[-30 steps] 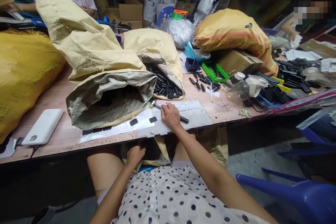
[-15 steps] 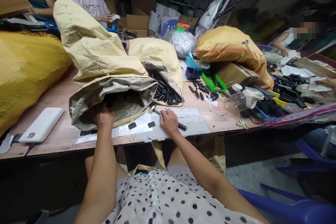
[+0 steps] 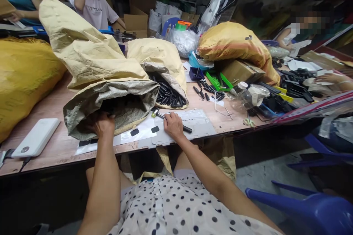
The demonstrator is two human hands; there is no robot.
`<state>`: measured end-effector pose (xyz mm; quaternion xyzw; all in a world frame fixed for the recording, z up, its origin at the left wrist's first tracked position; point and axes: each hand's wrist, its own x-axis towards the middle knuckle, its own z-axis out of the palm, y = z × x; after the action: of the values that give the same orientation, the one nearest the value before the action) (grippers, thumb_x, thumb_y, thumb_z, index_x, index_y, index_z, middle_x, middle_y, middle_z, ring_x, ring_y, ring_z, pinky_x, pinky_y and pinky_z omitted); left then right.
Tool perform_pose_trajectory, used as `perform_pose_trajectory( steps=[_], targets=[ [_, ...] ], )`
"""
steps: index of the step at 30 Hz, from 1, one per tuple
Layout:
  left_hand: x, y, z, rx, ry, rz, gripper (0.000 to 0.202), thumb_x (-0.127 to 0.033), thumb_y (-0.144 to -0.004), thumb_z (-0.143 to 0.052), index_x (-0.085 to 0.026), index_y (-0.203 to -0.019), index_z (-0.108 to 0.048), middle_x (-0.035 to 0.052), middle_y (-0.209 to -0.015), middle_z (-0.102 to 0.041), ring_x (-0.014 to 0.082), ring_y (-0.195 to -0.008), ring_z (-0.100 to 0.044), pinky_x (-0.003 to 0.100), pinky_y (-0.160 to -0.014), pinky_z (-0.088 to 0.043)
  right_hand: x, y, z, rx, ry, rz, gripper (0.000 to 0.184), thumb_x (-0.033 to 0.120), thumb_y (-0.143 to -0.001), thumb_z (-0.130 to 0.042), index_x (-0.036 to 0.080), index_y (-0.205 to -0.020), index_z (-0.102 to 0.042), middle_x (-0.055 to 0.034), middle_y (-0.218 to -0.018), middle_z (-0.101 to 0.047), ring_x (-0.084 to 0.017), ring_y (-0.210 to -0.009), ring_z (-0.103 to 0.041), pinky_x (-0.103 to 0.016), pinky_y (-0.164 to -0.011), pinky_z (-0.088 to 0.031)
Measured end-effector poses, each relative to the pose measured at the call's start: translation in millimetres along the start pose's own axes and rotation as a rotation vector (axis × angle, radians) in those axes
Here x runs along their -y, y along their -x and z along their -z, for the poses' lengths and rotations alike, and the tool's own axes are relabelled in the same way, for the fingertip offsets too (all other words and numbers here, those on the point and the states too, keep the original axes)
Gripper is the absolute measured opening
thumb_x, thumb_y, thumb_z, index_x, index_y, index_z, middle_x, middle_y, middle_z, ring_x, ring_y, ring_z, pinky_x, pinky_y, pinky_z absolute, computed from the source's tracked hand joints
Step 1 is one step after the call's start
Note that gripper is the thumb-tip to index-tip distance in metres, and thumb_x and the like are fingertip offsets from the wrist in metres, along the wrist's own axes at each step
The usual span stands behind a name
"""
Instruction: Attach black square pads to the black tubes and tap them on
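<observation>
My left hand reaches into the mouth of a large tan sack with a grey lining; its fingers are hidden in the dark opening. My right hand is wrapped round the handle of a small hammer, which lies on a flat grey sheet at the table's edge. The hammer head, with a yellowish face, points left toward the sack. Just behind, a second tan sack lies open with black plastic pieces in its mouth. Dark rounded patches lie between my hands.
A white power bank and a yellow sack are at left. Right of the sacks are a green tray, loose black parts, a clear jar, scissors and an orange-yellow sack. Co-workers sit across and at right.
The view has shifted slightly, so the table things sit farther left. My left hand stays in the sack mouth and my right on the hammer. A co-worker opposite has raised an arm.
</observation>
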<state>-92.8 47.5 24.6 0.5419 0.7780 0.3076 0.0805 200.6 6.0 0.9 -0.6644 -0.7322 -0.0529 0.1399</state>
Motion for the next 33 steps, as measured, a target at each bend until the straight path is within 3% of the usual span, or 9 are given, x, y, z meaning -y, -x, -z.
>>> perform_pose_trajectory(
  steps=[2, 3, 5, 7, 12, 15, 19, 27, 33],
  targets=[
    [-13, 23, -1.5, -0.124, 0.042, -0.076, 0.019, -0.034, -0.088, -0.064, -0.020, -0.096, -0.072, 0.0152, -0.102, -0.070, 0.0382, -0.114, -0.057, 0.055, -0.093, -0.050, 0, 0, 0, 0.010, 0.002, 0.003, 0.020, 0.025, -0.099, -0.050, 0.022, -0.107, -0.068, -0.0099, -0.100, -0.060, -0.025, -0.093, -0.049, -0.033, -0.076, -0.035],
    [-22, 37, -4.2, -0.130, 0.088, -0.185, 0.018, -0.036, -0.087, -0.065, -0.021, -0.095, -0.073, 0.0124, -0.098, -0.070, 0.0351, -0.107, -0.060, 0.052, -0.093, -0.050, 0, 0, 1, 0.015, 0.005, 0.002, 0.020, 0.025, -0.099, -0.050, 0.022, -0.107, -0.068, -0.0100, -0.101, -0.060, -0.025, -0.094, -0.049, -0.033, -0.076, -0.035],
    [-39, 65, -14.0, 0.005, 0.175, -0.435, 0.015, -0.035, -0.087, -0.067, -0.024, -0.094, -0.073, 0.0078, -0.095, -0.070, 0.0292, -0.096, -0.062, 0.044, -0.090, -0.051, 1, -1, 1, 0.021, 0.009, -0.005, 0.020, 0.026, -0.099, -0.050, 0.021, -0.106, -0.067, -0.0103, -0.102, -0.060, -0.025, -0.095, -0.049, -0.033, -0.077, -0.035],
    [-50, 85, -27.9, 0.136, 0.206, -0.551, 0.009, -0.032, -0.087, -0.068, -0.025, -0.091, -0.073, 0.0055, -0.092, -0.071, 0.0263, -0.091, -0.064, 0.040, -0.087, -0.051, 1, -1, 1, 0.023, 0.009, -0.012, 0.019, 0.026, -0.099, -0.050, 0.021, -0.106, -0.067, -0.0103, -0.102, -0.061, -0.025, -0.095, -0.049, -0.033, -0.078, -0.036],
    [-41, 95, -53.3, 0.199, 0.227, -0.536, 0.014, -0.028, -0.082, -0.074, -0.025, -0.095, -0.074, 0.0055, -0.094, -0.071, 0.0269, -0.093, -0.064, 0.039, -0.088, -0.052, 0, -1, 1, 0.034, -0.006, 0.001, 0.021, 0.027, -0.100, -0.049, 0.022, -0.106, -0.068, -0.0103, -0.103, -0.062, -0.025, -0.096, -0.050, -0.033, -0.079, -0.037],
    [-28, 91, -55.0, 0.188, 0.285, -0.533, 0.019, -0.028, -0.079, -0.076, -0.024, -0.098, -0.073, 0.0050, -0.094, -0.069, 0.0267, -0.094, -0.064, 0.040, -0.089, -0.053, 0, -3, 4, 0.054, -0.032, -0.015, 0.022, 0.026, -0.100, -0.050, 0.022, -0.110, -0.069, -0.0106, -0.104, -0.063, -0.025, -0.097, -0.052, -0.033, -0.079, -0.039],
    [-23, 92, -55.1, 0.177, 0.319, -0.511, 0.009, -0.025, -0.083, -0.070, -0.024, -0.091, -0.074, 0.0037, -0.087, -0.066, 0.0247, -0.089, -0.063, 0.039, -0.086, -0.053, 0, -1, 10, 0.071, -0.120, -0.035, 0.023, 0.025, -0.099, -0.052, 0.023, -0.112, -0.070, -0.0099, -0.103, -0.065, -0.024, -0.096, -0.055, -0.033, -0.079, -0.043],
    [-27, 91, -59.8, 0.247, 0.338, -0.473, 0.013, -0.025, -0.082, -0.073, -0.026, -0.094, -0.078, 0.0024, -0.086, -0.066, 0.0226, -0.088, -0.062, 0.037, -0.086, -0.052, 11, 50, 19, -0.066, -0.516, 0.033, 0.034, 0.025, -0.103, -0.042, 0.024, -0.122, -0.069, -0.0059, -0.099, -0.068, -0.019, -0.093, -0.064, -0.029, -0.086, -0.053],
    [-31, 94, -56.5, 0.220, 0.357, -0.447, 0.019, -0.020, -0.079, -0.074, -0.023, -0.098, -0.074, 0.0026, -0.086, -0.068, 0.0240, -0.088, -0.063, 0.038, -0.085, -0.052, 18, 67, 27, -0.087, -0.512, 0.034, 0.037, 0.024, -0.103, -0.041, 0.023, -0.128, -0.068, -0.0079, -0.103, -0.069, -0.020, -0.098, -0.067, -0.030, -0.089, -0.056]
  ],
)
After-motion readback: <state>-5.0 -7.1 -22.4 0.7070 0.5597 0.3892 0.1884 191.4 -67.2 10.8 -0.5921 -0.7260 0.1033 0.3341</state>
